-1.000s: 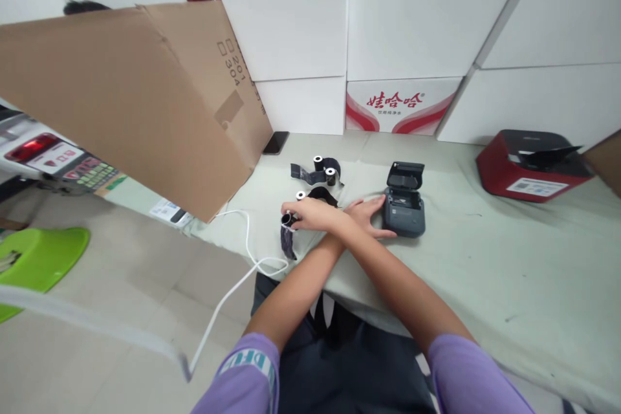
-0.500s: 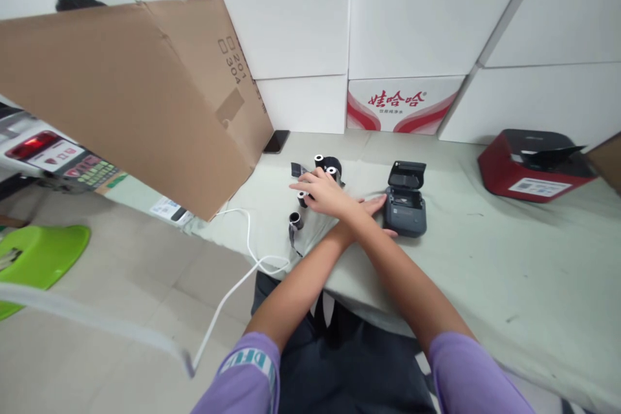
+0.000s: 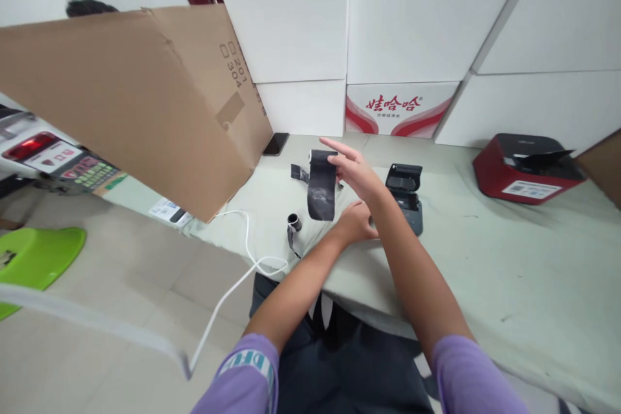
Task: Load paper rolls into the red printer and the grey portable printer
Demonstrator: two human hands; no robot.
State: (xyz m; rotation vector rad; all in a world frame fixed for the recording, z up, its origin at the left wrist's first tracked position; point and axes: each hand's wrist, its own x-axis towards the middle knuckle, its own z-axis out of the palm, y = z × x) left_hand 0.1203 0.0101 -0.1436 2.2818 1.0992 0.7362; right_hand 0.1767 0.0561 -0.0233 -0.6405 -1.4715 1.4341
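My right hand (image 3: 353,168) pinches a roll of black ribbon (image 3: 321,187) by its right side above the table, index finger stretched out. A wide strip hangs down from the roll's white core. My left hand (image 3: 356,223) rests low, under my crossing right forearm, with thumb and fingers apart beside a small dark grey label printer (image 3: 411,207). The printer's lid stands up, and my forearm hides its left part. Another black ribbon roll (image 3: 294,222) stands on end at the left, its loose strip trailing. More black ribbon (image 3: 299,173) shows partly behind the held roll.
A red and black box-shaped device (image 3: 528,168) stands at the right. White boxes (image 3: 301,107) line the back of the table, a phone (image 3: 276,143) beside them. A cardboard sheet (image 3: 194,103) leans at the left. A white cable (image 3: 248,239) crosses the front edge.
My right hand let go of the left standing roll, moved up and right, and lifted another ribbon roll with its strip hanging. My left hand's spread fingers have drawn in beside the printer.
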